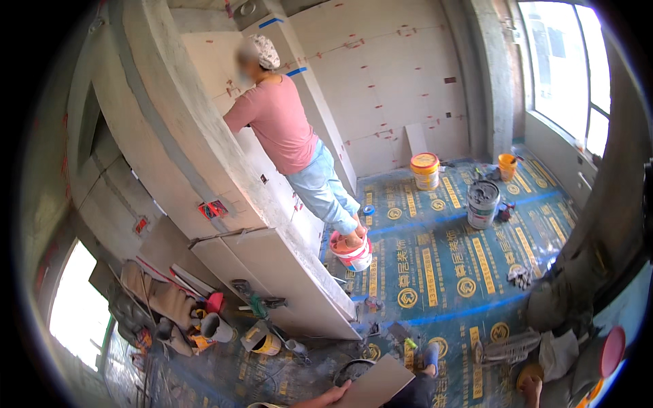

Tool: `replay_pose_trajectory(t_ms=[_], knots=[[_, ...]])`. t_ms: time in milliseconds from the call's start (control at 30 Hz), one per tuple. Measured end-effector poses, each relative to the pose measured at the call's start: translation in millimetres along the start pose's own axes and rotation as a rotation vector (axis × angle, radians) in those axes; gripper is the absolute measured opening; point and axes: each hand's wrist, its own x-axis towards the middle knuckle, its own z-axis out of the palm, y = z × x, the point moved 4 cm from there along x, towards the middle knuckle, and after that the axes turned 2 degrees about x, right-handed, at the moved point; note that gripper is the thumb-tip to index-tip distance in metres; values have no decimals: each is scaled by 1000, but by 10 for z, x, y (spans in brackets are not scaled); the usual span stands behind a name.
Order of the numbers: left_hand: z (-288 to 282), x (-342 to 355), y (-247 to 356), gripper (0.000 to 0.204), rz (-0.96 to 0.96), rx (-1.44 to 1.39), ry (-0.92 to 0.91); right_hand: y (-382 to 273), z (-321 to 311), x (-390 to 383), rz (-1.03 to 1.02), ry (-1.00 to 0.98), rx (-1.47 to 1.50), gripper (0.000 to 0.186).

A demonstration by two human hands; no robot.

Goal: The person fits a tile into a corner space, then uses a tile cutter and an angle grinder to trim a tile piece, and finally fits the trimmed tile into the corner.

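At the lower edge, my left hand (335, 394) grips the left edge of a flat grey-beige tile (376, 385). The tile lies tilted beside a dark bucket (352, 371), partly covering it. Farther right, my right hand (534, 390) is closed at a round yellow-brown thing (527, 374). Its fingers are partly hidden, so what they hold is unclear. My foot in a blue shoe (431, 355) rests on the printed floor sheet, right of the tile. A small trowel-like tool with a green handle (410, 343) lies in front of the shoe.
Another person (282, 129) stands on an upturned red-and-white bucket (354, 257), arms at the wall. A grey-filled bucket (481, 204) and a yellow-lidded bucket (426, 170) stand farther back. A drill-like mixer (258, 304) leans by the wall panel. A fan-like grille (509, 349) and red-rimmed bucket (612, 351) are at right.
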Motion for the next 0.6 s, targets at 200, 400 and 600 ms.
replay_pose_trajectory(t_ms=[200, 400, 600], knots=[[-164, 830, 1629, 88, 316, -298, 218, -2634, 2862, -108, 66, -653, 216, 53], [-1142, 622, 4434, 78, 796, -282, 319, -4381, 4324, 12, 266, -1264, 78, 79], [-1575, 331, 6226, 49, 1081, -176, 456, -6080, 4611, -178, -416, -817, -921, 53]])
